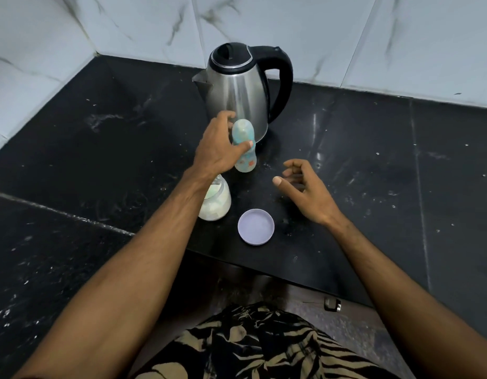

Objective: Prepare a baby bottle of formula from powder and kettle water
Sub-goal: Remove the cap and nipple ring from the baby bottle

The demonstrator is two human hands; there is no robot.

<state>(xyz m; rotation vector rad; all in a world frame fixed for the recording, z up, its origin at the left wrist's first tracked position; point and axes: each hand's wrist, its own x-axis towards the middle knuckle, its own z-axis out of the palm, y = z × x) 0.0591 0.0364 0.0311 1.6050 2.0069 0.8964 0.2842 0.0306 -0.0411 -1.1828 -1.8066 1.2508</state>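
A pale blue baby bottle point(245, 151) with its cap on stands on the black counter point(373, 165) in front of a steel kettle point(236, 88) with a black handle and lid. My left hand point(217, 146) grips the bottle's upper part, thumb across its front. An open glass jar of white powder point(216, 203) sits just under my left forearm. Its lilac lid point(256, 226) lies upside down on the counter to the right of the jar. My right hand point(305, 187) hovers over the counter to the right of the bottle, fingers loosely curled, holding nothing.
White marble-look tiled walls point(291, 28) close the corner behind the kettle. The counter's front edge runs just beyond the lilac lid. A small dark object point(332, 305) lies on the floor below.
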